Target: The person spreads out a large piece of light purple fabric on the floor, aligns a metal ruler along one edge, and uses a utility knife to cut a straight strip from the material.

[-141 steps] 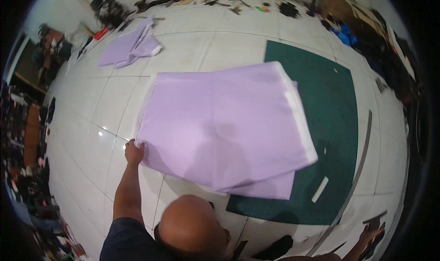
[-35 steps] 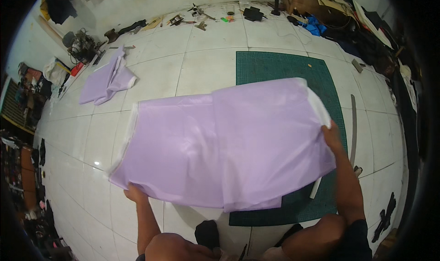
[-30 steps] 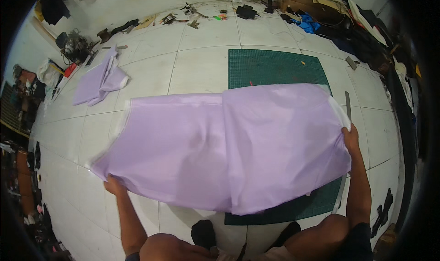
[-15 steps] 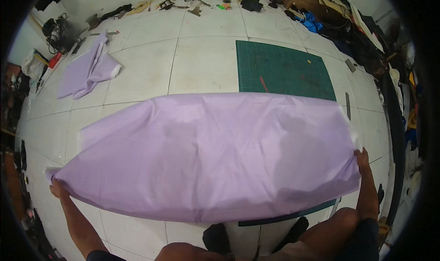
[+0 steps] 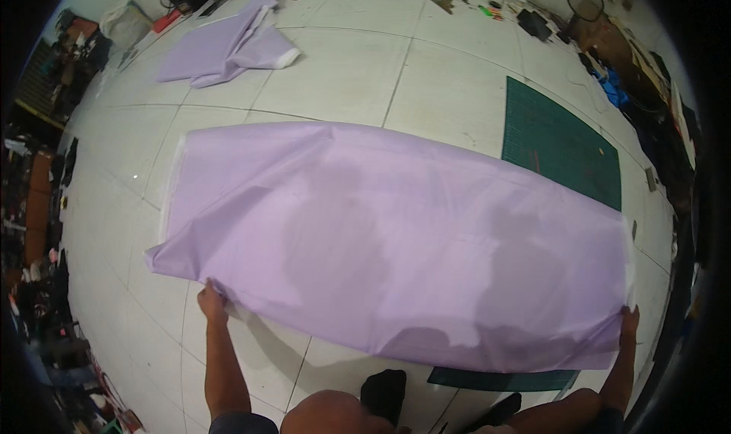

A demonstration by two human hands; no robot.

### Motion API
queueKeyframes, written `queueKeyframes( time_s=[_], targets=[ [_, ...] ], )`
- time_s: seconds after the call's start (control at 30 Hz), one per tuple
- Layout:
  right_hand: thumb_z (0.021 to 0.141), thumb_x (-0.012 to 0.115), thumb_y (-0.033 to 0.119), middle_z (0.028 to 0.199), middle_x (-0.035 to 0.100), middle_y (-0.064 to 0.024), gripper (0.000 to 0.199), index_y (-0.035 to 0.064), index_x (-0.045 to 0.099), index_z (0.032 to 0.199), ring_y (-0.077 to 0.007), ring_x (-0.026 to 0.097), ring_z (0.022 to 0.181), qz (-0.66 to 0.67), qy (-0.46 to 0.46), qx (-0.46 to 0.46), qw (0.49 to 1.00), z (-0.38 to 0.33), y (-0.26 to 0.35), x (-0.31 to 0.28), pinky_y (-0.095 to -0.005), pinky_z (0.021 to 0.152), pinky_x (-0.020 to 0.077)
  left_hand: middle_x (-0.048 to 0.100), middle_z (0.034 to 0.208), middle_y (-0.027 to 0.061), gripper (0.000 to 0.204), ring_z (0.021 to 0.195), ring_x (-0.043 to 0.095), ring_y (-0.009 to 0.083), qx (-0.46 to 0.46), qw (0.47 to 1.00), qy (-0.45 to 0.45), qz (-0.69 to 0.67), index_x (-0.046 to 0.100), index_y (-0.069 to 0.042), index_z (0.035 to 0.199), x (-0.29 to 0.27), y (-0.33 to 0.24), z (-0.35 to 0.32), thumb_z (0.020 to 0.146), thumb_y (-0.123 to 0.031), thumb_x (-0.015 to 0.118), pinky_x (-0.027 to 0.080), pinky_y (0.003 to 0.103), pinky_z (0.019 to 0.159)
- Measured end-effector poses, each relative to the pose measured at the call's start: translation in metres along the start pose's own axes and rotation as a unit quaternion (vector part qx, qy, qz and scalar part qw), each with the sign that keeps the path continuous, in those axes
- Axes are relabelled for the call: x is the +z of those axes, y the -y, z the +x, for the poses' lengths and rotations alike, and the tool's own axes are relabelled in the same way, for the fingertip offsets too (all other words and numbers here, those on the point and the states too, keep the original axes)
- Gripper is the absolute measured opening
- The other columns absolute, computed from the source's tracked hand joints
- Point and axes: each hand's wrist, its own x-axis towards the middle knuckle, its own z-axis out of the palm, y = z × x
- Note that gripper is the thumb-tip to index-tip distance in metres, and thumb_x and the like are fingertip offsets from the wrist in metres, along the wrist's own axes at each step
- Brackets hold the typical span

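A lilac cloth (image 5: pixel 426 236) lay spread over the tiled floor (image 5: pixel 346 72) before the person, hiding the middle of a green mat (image 5: pixel 563 148); only its far part and a near strip showed. The left hand (image 5: pixel 212 298) pinched the near edge, just inward of a folded corner. The right hand (image 5: pixel 629 321) pinched the right end, its fingertips hard to make out. Clutter (image 5: pixel 38 282) along the left rim was too dark to tell apart.

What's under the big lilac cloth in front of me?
A green mat sticks out beyond the far and near edges of the lilac cloth, with white floor tiles around. The mat's middle and anything else beneath are covered.
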Motion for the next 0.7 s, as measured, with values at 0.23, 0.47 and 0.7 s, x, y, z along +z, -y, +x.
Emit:
queueKeyframes(
  time_s=[0.23, 0.47, 0.7],
  targets=[
    [0.088, 0.053, 0.027, 0.139, 0.044, -0.0287, 0.068, -0.0087, 0.032, 0.143, -0.0394, 0.044, 0.129, -0.222, -0.118, -0.093, 0.963, 0.108, -0.066, -0.069, -0.0411, 0.108, 0.0351, 0.057, 0.08, 0.0097, 0.027, 0.06, 0.054, 0.0175, -0.055, 0.998, 0.042, -0.015, 0.054, 0.004, 0.101, -0.001, 0.037, -0.056, 0.086, -0.014, 0.066, 0.041, 0.032, 0.045],
    [0.093, 0.054, 0.026, 0.141, 0.043, -0.0265, 0.064, -0.0061, 0.031, 0.144, -0.0372, 0.044, 0.129, -0.216, -0.096, -0.105, 0.966, 0.101, -0.075, -0.072, -0.0422, 0.107, 0.0361, 0.059, 0.107, 0.0218, 0.051, 0.093, 0.061, 0.0271, -0.001, 0.999, -0.013, 0.053, 0.045, 0.013, 0.12, 0.019, 0.041, -0.035, 0.081, -0.012, 0.067, 0.051, 0.037, 0.079],
    [0.093, 0.056, 0.023, 0.118, 0.058, -0.009, 0.053, 0.0027, 0.042, 0.139, -0.0229, 0.054, 0.109, 0.146, 0.144, -0.025, 0.978, -0.039, 0.035, 0.058, -0.0377, 0.098, 0.0408, 0.062, 0.086, 0.0167, 0.053, 0.077, 0.061, 0.025, 0.207, 0.906, -0.027, 0.368, 0.055, 0.01, 0.108, 0.03, -0.031, 0.128, 0.081, -0.034, 0.067, 0.051, 0.039, 0.069]
  ],
)
